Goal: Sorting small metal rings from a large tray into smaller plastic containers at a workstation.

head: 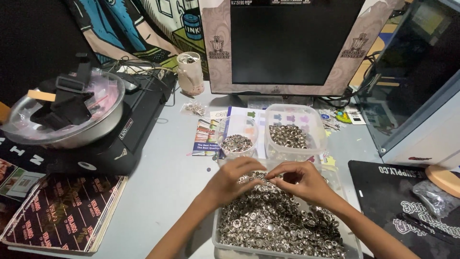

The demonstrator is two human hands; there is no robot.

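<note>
Nearest the camera, a clear plastic tray (216,230) heaped with small silver metal snap rings (273,225), and both hands are in the pile at its far end. The left hand (230,181) sits curled over the heap, fingers bent down into the pieces, grip narrow; whether it actually pinches one I cannot tell. The right hand (303,181) has fingertips drawn together, a tight pinch apparently on one or two rings, though the piece itself is too small to make out. These rings look hard, light singly, slick and quick to roll, so a fingertip pinch across the rim seems the surest hold; the full tray likely weighs a fair bit. Just beyond the hands stand a small clear cup (238,143) and a square clear tub (293,132), each partly filled with similar rings. The grey worktop (163,177) offers bare room to the left, up to a black appliance (120,144); a dark mat (388,201) crowds the right, a monitor (287,43) closes the back.
</note>
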